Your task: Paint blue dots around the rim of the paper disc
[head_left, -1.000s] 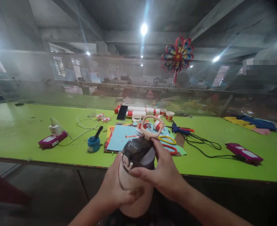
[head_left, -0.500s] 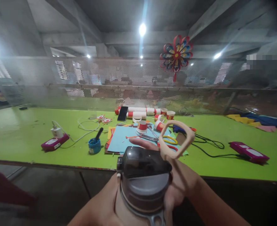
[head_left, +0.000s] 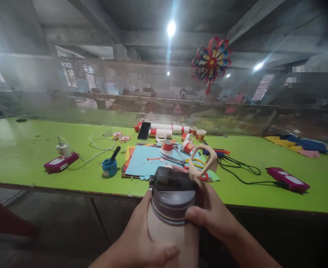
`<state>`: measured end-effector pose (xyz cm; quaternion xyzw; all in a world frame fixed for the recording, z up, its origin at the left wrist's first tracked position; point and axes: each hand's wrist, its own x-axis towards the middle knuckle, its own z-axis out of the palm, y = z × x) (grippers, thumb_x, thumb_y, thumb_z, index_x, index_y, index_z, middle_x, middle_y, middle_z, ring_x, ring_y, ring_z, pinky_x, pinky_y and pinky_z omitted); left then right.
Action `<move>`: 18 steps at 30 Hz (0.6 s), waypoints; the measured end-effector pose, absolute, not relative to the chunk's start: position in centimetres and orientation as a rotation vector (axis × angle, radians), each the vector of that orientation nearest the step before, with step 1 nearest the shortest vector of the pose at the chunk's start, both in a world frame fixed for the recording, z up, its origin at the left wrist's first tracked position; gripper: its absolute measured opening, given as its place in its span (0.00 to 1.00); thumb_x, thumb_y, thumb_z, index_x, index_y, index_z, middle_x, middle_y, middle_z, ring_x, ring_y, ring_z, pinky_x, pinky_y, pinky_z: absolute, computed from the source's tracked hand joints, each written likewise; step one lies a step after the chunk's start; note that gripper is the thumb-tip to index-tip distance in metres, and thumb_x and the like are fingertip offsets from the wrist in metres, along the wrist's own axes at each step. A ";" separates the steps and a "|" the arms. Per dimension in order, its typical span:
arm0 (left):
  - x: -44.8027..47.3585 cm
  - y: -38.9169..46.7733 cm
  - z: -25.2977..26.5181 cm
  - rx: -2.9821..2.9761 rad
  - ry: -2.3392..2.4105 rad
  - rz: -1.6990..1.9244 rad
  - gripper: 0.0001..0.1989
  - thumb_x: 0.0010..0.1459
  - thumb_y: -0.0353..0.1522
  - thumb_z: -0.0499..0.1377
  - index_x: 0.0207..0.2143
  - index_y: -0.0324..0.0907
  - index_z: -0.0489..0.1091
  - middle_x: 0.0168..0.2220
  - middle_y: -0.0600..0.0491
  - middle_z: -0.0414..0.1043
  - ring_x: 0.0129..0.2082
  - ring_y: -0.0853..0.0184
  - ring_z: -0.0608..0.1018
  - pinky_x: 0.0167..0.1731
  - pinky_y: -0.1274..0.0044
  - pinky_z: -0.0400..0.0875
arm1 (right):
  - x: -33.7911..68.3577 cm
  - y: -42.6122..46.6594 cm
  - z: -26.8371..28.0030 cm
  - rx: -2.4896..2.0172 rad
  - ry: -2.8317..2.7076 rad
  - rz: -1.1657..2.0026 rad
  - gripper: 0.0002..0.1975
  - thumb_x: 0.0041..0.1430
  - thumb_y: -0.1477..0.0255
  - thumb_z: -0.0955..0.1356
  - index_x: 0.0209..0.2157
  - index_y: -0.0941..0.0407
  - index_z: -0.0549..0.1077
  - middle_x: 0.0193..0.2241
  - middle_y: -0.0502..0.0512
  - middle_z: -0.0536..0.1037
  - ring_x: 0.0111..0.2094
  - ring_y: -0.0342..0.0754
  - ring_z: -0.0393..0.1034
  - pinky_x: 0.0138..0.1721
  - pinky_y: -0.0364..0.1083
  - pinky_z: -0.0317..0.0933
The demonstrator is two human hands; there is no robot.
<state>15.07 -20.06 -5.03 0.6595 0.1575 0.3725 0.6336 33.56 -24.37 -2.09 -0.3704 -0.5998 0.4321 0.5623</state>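
At the bottom centre of the frame stands my bottle (head_left: 168, 232), close to upright. My left hand (head_left: 140, 236) is wrapped round its smooth, pale, rounded body, probably to bear the weight. My right hand (head_left: 212, 214) clasps the top, thumb pressed below the glossy dark lid (head_left: 172, 180), most of its fingers hidden – I'd say that steadies it. A soft-looking beige loop (head_left: 191, 165) sticks up from the lid.

Beyond, mid-frame, scissors (head_left: 177, 161) and a small paper cup (head_left: 167, 146) rest on flat blue paper (head_left: 138, 160), perhaps laid there to protect the green table (head_left: 247, 197). A squat blue jar (head_left: 109, 169) stands left of the paper, a dark handle leaning out. Farther back lies a flat black phone (head_left: 144, 130) – then a perforated screen (head_left: 153, 82), and, upper right, a looped-petal flower (head_left: 212, 62).
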 end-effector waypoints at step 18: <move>21.4 -23.6 -9.0 2.192 1.047 1.397 0.19 0.54 0.33 0.59 0.49 0.39 0.62 0.46 0.40 0.72 0.48 0.51 0.77 0.44 0.61 0.76 | 29.9 -29.0 -2.6 -1.577 -0.871 0.257 0.42 0.37 0.56 0.77 0.54 0.57 0.67 0.45 0.60 0.80 0.45 0.57 0.76 0.45 0.50 0.72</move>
